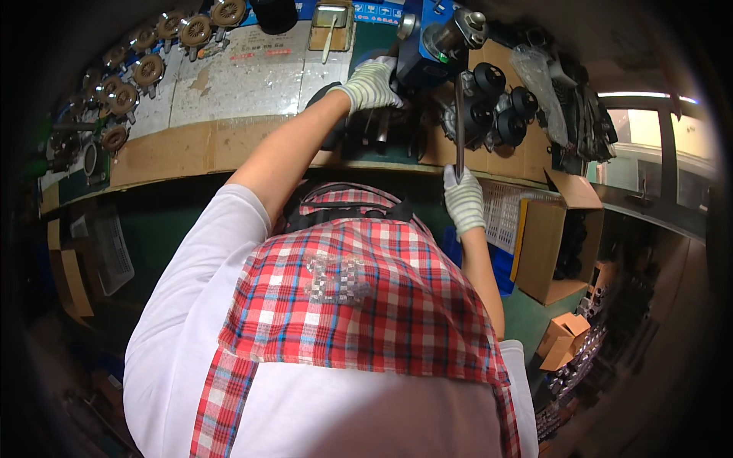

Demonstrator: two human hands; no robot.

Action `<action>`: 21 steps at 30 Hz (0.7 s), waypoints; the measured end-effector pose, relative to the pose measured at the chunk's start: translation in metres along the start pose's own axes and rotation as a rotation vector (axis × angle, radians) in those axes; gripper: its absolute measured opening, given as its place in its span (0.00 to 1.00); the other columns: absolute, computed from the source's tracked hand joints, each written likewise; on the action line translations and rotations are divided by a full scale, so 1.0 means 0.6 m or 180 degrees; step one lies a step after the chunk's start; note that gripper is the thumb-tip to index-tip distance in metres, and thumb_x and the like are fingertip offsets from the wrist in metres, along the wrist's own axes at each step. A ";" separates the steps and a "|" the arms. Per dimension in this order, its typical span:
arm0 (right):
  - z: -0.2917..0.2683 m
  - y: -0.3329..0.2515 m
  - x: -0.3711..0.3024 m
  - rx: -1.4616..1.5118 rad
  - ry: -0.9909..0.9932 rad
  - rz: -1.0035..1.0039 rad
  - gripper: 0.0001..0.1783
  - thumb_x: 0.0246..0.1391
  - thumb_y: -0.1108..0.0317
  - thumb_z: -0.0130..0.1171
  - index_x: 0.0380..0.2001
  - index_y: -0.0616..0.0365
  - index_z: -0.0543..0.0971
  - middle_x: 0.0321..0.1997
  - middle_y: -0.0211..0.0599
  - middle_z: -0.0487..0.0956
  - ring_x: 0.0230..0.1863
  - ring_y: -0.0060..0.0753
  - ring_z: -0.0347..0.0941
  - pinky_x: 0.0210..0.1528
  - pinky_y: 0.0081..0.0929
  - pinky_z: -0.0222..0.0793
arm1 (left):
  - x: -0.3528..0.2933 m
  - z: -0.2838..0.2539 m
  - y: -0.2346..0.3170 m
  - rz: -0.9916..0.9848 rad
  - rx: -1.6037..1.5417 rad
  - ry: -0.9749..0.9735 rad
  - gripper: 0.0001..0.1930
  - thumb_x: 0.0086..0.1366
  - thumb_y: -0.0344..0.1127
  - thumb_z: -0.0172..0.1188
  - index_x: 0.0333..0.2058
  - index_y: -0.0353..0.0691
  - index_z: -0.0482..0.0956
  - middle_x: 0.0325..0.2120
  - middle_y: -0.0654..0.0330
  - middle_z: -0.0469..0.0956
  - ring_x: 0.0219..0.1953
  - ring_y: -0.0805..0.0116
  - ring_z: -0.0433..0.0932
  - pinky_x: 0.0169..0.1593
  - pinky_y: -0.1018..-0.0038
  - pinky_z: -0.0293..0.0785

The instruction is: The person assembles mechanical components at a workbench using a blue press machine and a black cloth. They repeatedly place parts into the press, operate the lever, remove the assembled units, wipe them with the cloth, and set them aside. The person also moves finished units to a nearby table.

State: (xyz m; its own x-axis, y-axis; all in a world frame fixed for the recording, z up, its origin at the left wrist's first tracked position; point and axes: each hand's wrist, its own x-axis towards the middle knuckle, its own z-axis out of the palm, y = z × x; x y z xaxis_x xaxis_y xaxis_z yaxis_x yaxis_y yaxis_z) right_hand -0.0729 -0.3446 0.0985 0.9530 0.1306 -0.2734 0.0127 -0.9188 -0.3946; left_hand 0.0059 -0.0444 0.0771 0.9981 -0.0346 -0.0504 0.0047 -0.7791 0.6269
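Note:
A blue hand press (429, 62) with a metal shaft across its top stands at the far side of the bench. Its long dark lever (460, 126) slants down toward me, and my right hand (464, 204), in a striped white glove, is closed around the lever's near end. My left hand (372, 85), gloved alike, reaches to the left side of the press, low by its base. The fingertips there are hidden among dark parts, so what they touch does not show. Just right of the lever sit several metal parts with round black caps (489, 78).
Flattened cardboard (237, 88) covers the bench on the left, with several round brownish metal parts (195, 30) along its far left. A brush (330, 40) lies in a shallow tray (313, 37). Clear plastic bags (538, 88) lie at right; below stands an open carton (538, 248).

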 end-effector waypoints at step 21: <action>0.177 0.045 0.145 0.0069 0.0656 -0.0022 0.25 0.66 0.45 0.46 0.47 0.56 0.75 0.30 0.57 0.81 0.35 0.65 0.78 0.40 0.55 0.71 | -0.018 0.009 0.000 -0.0435 0.0116 -0.0236 0.59 0.41 0.56 0.79 0.68 0.38 0.57 0.68 0.43 0.58 0.68 0.40 0.59 0.71 0.54 0.55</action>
State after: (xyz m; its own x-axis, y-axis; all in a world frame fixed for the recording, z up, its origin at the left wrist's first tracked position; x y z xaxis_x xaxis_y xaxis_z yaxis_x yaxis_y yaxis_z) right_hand -0.0216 -0.3183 -0.0288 0.9947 0.0559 -0.0862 0.0151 -0.9095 -0.4154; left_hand -0.0053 -0.0473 0.0732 0.9811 0.0282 -0.1913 0.1364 -0.8019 0.5816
